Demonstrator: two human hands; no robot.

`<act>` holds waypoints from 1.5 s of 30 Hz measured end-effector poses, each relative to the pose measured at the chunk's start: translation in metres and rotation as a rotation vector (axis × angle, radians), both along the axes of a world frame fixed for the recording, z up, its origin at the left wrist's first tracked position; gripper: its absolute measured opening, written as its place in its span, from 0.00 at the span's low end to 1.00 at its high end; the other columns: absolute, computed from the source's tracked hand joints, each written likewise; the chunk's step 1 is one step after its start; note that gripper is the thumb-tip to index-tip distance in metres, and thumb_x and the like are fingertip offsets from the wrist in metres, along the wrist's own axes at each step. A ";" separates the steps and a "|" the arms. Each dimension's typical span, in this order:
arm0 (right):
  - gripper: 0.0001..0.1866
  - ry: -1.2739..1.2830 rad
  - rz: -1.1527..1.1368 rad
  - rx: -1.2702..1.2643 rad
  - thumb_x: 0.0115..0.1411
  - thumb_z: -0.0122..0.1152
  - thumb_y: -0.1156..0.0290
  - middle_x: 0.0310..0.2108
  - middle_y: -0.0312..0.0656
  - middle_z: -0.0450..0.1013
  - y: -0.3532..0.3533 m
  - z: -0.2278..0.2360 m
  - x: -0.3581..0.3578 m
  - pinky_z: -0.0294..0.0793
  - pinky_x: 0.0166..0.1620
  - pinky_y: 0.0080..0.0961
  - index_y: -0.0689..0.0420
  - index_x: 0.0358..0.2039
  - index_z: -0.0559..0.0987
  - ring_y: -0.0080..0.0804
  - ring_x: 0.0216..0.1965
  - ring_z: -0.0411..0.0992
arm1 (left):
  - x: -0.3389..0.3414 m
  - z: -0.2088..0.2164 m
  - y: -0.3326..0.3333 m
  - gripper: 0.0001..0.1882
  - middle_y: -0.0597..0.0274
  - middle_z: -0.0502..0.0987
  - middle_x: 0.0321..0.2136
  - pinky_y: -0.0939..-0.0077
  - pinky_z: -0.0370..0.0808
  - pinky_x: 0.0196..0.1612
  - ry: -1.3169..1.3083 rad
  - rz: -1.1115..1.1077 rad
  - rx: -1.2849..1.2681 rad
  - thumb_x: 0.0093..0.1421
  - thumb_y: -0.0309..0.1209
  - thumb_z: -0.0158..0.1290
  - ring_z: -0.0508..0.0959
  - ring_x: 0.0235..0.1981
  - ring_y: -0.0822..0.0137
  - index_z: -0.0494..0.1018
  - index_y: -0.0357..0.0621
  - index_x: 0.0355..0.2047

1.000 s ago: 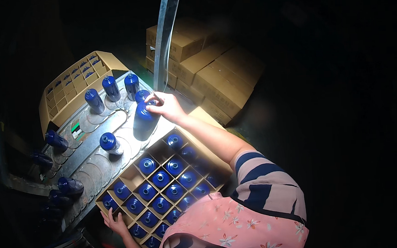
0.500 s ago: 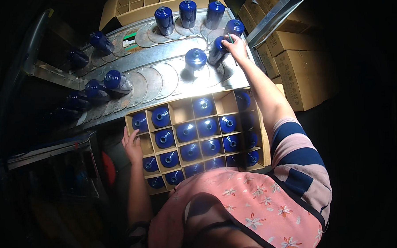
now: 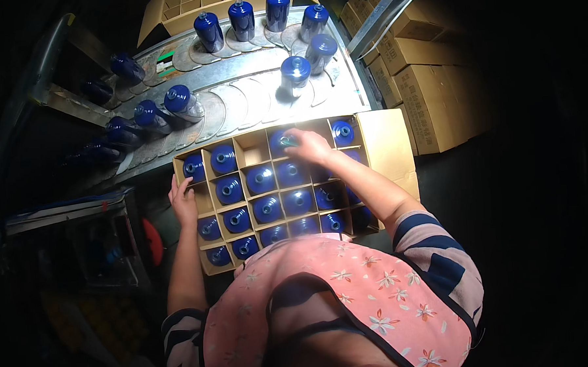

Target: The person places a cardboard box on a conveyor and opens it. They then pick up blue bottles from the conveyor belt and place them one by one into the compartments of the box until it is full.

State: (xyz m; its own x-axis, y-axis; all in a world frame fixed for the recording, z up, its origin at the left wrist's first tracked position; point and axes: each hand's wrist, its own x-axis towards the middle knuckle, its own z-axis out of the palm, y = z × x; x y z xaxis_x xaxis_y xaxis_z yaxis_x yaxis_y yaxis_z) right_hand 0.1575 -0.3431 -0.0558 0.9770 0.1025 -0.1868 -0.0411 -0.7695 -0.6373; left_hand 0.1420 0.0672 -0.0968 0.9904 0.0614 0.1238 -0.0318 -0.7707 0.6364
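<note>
A divided cardboard carton [image 3: 250,148] stands before me, many of its cells filled with blue glass bottles [image 3: 228,189]. My left hand [image 3: 182,200] grips the carton's left wall, thumb inside and fingers outside. Over the back row my right hand [image 3: 307,147] is curled at the neck of a blue bottle [image 3: 280,142] standing in its cell. Something small and greenish shows at the fingertips, too unclear to name. Behind the carton, more blue bottles [image 3: 296,72] stand upright on a metal-plate conveyor [image 3: 241,100].
Another divided carton [image 3: 195,20] sits beyond the conveyor. Stacked brown boxes [image 3: 435,105] rise at the right, beside a metal post [image 3: 385,19]. The carton's open flap [image 3: 387,146] sticks out to the right. A dark frame [image 3: 79,225] stands at the left, with a red round thing [image 3: 152,242].
My right hand has come from a bottle on the conveyor to the carton's back row. Bottles along the far lane have moved left, and the near ones right. My left hand stays on the carton.
</note>
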 end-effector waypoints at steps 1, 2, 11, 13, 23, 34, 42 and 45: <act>0.22 0.031 -0.006 -0.058 0.55 0.63 0.57 0.38 0.49 0.79 0.010 0.000 0.000 0.74 0.45 0.41 0.47 0.50 0.76 0.48 0.39 0.77 | -0.001 -0.001 0.001 0.24 0.58 0.64 0.62 0.67 0.66 0.58 0.000 0.017 0.006 0.49 0.15 0.58 0.68 0.55 0.53 0.78 0.57 0.45; 0.23 0.027 -0.025 -0.113 0.54 0.63 0.56 0.37 0.49 0.78 0.017 0.000 0.003 0.74 0.46 0.43 0.47 0.50 0.76 0.51 0.39 0.76 | -0.003 -0.001 0.002 0.24 0.58 0.65 0.62 0.67 0.66 0.58 0.054 0.049 0.012 0.49 0.15 0.58 0.68 0.55 0.53 0.78 0.57 0.45; 0.22 0.079 -0.262 0.089 0.48 0.67 0.59 0.32 0.45 0.79 0.010 0.042 0.006 0.75 0.42 0.32 0.50 0.45 0.81 0.37 0.35 0.78 | 0.001 -0.016 -0.006 0.22 0.60 0.65 0.62 0.70 0.68 0.58 0.034 0.045 -0.047 0.50 0.17 0.58 0.69 0.56 0.56 0.80 0.58 0.43; 0.18 -0.124 -0.264 0.379 0.51 0.68 0.65 0.28 0.39 0.78 -0.010 0.076 0.006 0.73 0.35 0.22 0.56 0.42 0.81 0.21 0.30 0.74 | 0.001 -0.020 -0.008 0.22 0.59 0.66 0.62 0.70 0.68 0.57 0.043 0.034 -0.069 0.50 0.18 0.58 0.69 0.56 0.56 0.80 0.58 0.44; 0.17 -0.532 -0.335 0.277 0.52 0.70 0.66 0.27 0.37 0.75 -0.032 0.124 0.098 0.71 0.30 0.16 0.61 0.41 0.81 0.19 0.25 0.70 | 0.003 -0.008 -0.005 0.21 0.57 0.67 0.60 0.68 0.70 0.56 -0.016 0.043 -0.054 0.50 0.17 0.55 0.70 0.55 0.54 0.80 0.55 0.42; 0.20 -0.335 -0.410 0.400 0.63 0.57 0.69 0.28 0.36 0.73 -0.075 0.033 0.120 0.68 0.28 0.16 0.57 0.56 0.74 0.17 0.25 0.70 | -0.013 -0.002 -0.011 0.21 0.57 0.68 0.60 0.68 0.70 0.56 0.008 0.118 -0.071 0.48 0.16 0.57 0.70 0.54 0.53 0.81 0.56 0.40; 0.19 -0.287 -0.747 -0.167 0.65 0.51 0.73 0.49 0.46 0.73 -0.176 -0.031 -0.049 0.68 0.54 0.32 0.54 0.56 0.73 0.41 0.50 0.72 | -0.017 0.002 -0.012 0.20 0.57 0.67 0.61 0.69 0.69 0.56 -0.068 0.108 -0.079 0.49 0.15 0.52 0.71 0.52 0.54 0.81 0.55 0.37; 0.29 -0.070 -0.690 -0.153 0.61 0.53 0.74 0.50 0.48 0.74 -0.174 -0.047 -0.094 0.69 0.51 0.38 0.43 0.63 0.65 0.49 0.49 0.73 | -0.020 0.001 -0.027 0.19 0.56 0.68 0.60 0.67 0.70 0.55 -0.177 0.167 -0.093 0.51 0.15 0.49 0.71 0.51 0.51 0.80 0.56 0.35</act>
State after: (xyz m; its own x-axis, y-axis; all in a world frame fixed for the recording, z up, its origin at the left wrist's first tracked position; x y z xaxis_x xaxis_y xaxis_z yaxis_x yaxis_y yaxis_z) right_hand 0.0635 -0.5172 -0.1026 0.8198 -0.5665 -0.0837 -0.5141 -0.6636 -0.5434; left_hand 0.1216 0.0400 -0.0958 0.9288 0.2420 0.2806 -0.0260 -0.7127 0.7010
